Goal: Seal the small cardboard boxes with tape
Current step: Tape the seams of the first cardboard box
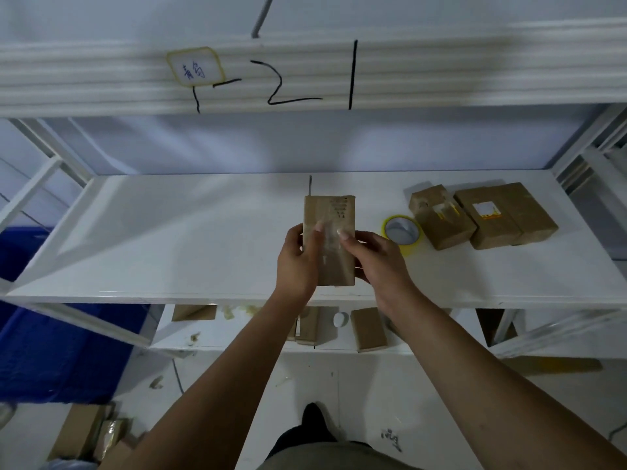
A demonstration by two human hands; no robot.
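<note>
left hand (296, 262) and right hand (378, 262) grip the box (330, 212) between curled fingers (351, 245).

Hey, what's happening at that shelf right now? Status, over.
Status: left hand and right hand both grip the small cardboard box, thumbs on its taped face. Yellow tape roll rests on the shelf to its right. Nothing in the way.

Seen via my head cam: both forearms bare, stretched fwd, converging at centre. L hand (296, 262) grips box (336, 269) by its left edge, thumb on front; R hand (377, 262) grips right edge, thumb also on front, thumb tips close together.
</note>
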